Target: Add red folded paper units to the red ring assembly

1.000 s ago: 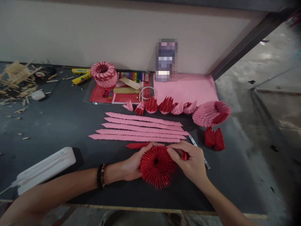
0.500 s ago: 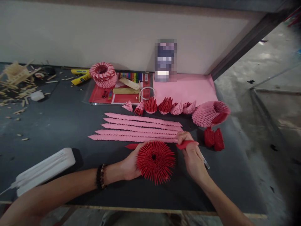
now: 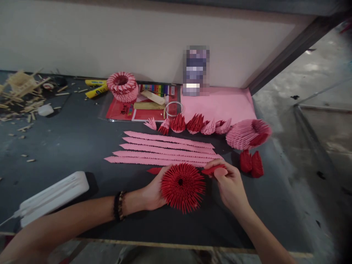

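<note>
My left hand (image 3: pixel 154 191) is closed around the side of a round, spiky red origami piece (image 3: pixel 189 189) built from many folded paper points, with a small dark hole at its centre. My right hand (image 3: pixel 231 185), to the right of it, pinches a red folded paper strip (image 3: pixel 209 170) between thumb and fingers, a small gap away from the red piece. Several long pink folded paper strips (image 3: pixel 162 151) lie side by side just beyond both hands. Near my left hand the pointed end of another red strip (image 3: pixel 153 171) shows; the rest is hidden.
Small red and pink origami clusters (image 3: pixel 178 124) stand in a row behind the strips, beside a larger pink origami piece (image 3: pixel 244 135). Two red pieces (image 3: pixel 257 165) sit at right. A pink-and-red ring stack (image 3: pixel 122 88), yellow glue tubes (image 3: pixel 96 91) and a white case (image 3: pixel 55 198) lie around.
My right hand has shifted its hold on the red strip and brought its tip nearer the round red piece. A silvery tool seen beside that hand is now out of sight.
</note>
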A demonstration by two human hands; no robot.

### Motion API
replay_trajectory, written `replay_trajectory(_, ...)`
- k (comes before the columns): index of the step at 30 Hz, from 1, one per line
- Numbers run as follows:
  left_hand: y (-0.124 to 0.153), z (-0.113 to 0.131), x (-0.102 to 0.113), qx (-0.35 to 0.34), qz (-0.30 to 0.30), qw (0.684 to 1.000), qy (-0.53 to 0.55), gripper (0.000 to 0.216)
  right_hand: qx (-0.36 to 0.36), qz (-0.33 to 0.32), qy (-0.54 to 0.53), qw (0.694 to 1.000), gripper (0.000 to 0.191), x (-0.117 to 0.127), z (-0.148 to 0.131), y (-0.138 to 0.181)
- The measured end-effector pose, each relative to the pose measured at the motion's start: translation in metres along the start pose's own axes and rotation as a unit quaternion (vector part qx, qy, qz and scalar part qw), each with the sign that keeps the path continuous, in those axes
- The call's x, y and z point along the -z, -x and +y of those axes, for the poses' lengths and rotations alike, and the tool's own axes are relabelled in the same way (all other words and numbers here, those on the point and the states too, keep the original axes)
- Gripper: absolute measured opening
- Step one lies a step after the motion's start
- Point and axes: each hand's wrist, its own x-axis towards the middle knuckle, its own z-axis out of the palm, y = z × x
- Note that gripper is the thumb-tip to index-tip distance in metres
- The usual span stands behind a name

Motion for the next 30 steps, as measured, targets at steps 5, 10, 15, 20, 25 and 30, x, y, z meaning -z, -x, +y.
replay_trajectory(5,-0.001,-0.001,0.004,-0.008,0.010,1.000,0.002,0.043,-0.029,-0.023,0.024,0.999,0.033,-0.002,-0.005,0.002)
replay_trajectory(10,-0.002,0.000,0.003,-0.016,0.001,1.000,-0.002,0.043,-0.043,-0.018,-0.010,0.999,0.029,-0.005,-0.002,0.003)
replay_trajectory(15,0.000,-0.001,-0.002,-0.019,-0.030,0.999,-0.036,0.044,-0.043,-0.011,-0.012,0.999,0.024,-0.005,-0.002,0.002)
replay_trajectory(20,-0.004,-0.003,0.000,-0.022,-0.026,0.998,-0.044,0.045,-0.051,0.004,-0.034,0.998,0.022,-0.008,-0.005,0.003)
replay_trajectory(25,-0.005,-0.003,0.001,-0.018,0.000,0.999,-0.049,0.041,-0.035,-0.004,-0.012,0.999,0.020,-0.007,-0.007,0.003)
replay_trajectory(30,-0.003,-0.004,-0.001,-0.010,0.009,0.998,-0.057,0.043,0.010,-0.009,0.097,0.995,0.025,-0.004,-0.015,0.003)
